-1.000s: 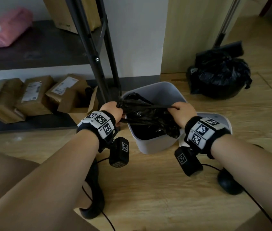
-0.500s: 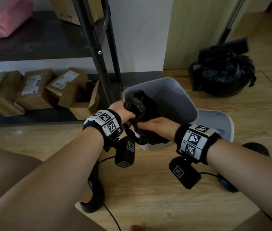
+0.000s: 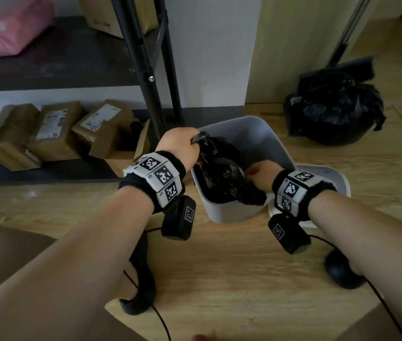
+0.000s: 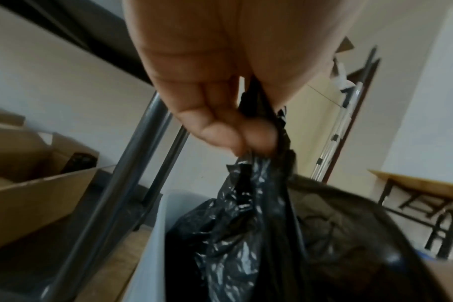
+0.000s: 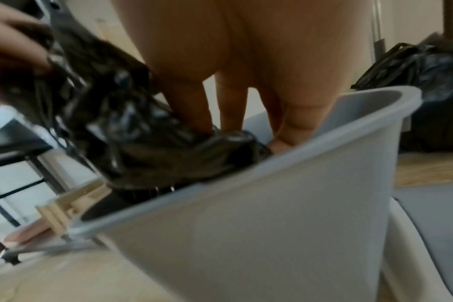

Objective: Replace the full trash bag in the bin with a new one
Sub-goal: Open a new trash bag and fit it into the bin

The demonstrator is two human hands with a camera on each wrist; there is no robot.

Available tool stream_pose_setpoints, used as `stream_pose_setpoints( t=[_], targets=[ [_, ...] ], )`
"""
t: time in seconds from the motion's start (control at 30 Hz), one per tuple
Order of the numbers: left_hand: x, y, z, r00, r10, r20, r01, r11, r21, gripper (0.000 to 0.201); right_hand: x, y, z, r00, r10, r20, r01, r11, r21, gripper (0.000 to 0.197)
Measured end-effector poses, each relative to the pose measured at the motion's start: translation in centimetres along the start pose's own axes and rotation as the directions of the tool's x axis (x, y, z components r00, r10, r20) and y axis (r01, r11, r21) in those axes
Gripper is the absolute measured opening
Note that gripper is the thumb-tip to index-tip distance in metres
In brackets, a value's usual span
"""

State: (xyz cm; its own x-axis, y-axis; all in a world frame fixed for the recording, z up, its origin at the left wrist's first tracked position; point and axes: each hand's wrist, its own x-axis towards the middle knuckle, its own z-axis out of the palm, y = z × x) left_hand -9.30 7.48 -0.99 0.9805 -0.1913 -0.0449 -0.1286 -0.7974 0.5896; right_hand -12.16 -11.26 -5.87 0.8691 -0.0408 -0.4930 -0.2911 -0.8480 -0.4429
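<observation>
While my left grip (image 3: 179,146) pinches the bag (image 3: 222,173) above the bin (image 3: 264,136), my right grip (image 3: 260,174) reaches straight-fingered inside, onto it.

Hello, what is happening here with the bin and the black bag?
A person is fitting a black bag into a grey bin on the floor. The left hand grips the bag's bunched top above the rim. The right hand reaches into the bin, fingers pressing the bag down. The bag is not yet spread over the rim. Another tied black bag sits by the wall.
</observation>
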Motion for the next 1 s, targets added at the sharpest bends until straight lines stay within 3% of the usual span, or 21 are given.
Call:
stream_pose_setpoints(
  t=[0.07, 0.2, 0.3, 0.4, 0.47, 0.57, 0.6, 0.67, 0.73, 0.77, 0.87, 1.0],
  targets=[
    [0.0, 0.1, 0.1, 0.999, -0.043, 0.033, 0.045, 0.997, -0.068, 0.019, 0.0, 0.0, 0.6, 0.999, 0.001, 0.039, 0.002, 0.998, -0.057, 0.030],
    [-0.4, -0.4, 0.4, 0.996, -0.061, 0.065, 0.061, 0.998, -0.003, 0.011, -0.1, -0.6, 0.9, 0.998, 0.004, 0.059, 0.003, 0.994, -0.112, 0.031],
    [-0.6, -1.0, 0.7, 0.981, -0.118, 0.154, 0.092, 0.982, 0.164, 0.028, 0.3, -0.3, 1.0, 0.999, 0.034, 0.026, -0.030, 0.991, -0.133, 0.036],
    [-0.8, -1.4, 0.9, 0.965, -0.173, 0.195, 0.108, 0.947, 0.302, 0.026, 0.7, 0.1, 0.9, 0.998, 0.034, -0.047, -0.036, 0.999, -0.040, 0.036],
    [-1.1, -1.7, 0.9, 0.954, -0.247, 0.171, 0.178, 0.924, 0.340, 0.028, 0.9, 0.4, 0.6, 0.987, 0.050, -0.155, -0.045, 0.998, 0.032, 0.031],
    [-1.8, -1.7, 1.0, 0.960, -0.281, 0.021, 0.239, 0.851, 0.468, 0.059, 0.8, 1.1, 0.1, 0.953, 0.070, -0.295, -0.024, 0.987, 0.157, 0.026],
    [-2.1, -1.5, 1.2, 0.978, -0.206, -0.029, 0.191, 0.837, 0.513, 0.067, 0.7, 1.3, 0.0, 0.941, 0.062, -0.332, 0.007, 0.979, 0.202, 0.020],
    [-2.6, -0.5, 1.7, 0.998, 0.053, -0.044, -0.022, 0.850, 0.527, 0.066, 0.3, 1.6, 0.2, 0.920, 0.089, -0.383, 0.052, 0.938, 0.343, 0.010],
    [-2.8, 0.6, 2.5, 0.960, 0.261, 0.099, -0.278, 0.859, 0.429, 0.048, 0.2, 2.0, 0.2, 0.910, 0.153, -0.386, 0.075, 0.854, 0.514, 0.021],
    [-2.9, 0.9, 3.0, 0.927, 0.303, 0.220, -0.368, 0.847, 0.383, 0.040, 0.3, 2.3, 0.1, 0.910, 0.164, -0.380, 0.078, 0.834, 0.547, 0.028],
    [-3.3, 0.7, 4.6, 0.843, 0.199, 0.501, -0.423, 0.820, 0.387, 0.033, 0.1, 2.8, -0.4, 0.925, 0.166, -0.342, 0.043, 0.848, 0.528, 0.038],
    [-3.4, -0.2, 5.1, 0.838, -0.033, 0.545, -0.319, 0.781, 0.537, 0.037, -1.1, 3.3, -1.1, 0.942, 0.185, -0.280, 0.035, 0.775, 0.631, 0.030]
  ],
)
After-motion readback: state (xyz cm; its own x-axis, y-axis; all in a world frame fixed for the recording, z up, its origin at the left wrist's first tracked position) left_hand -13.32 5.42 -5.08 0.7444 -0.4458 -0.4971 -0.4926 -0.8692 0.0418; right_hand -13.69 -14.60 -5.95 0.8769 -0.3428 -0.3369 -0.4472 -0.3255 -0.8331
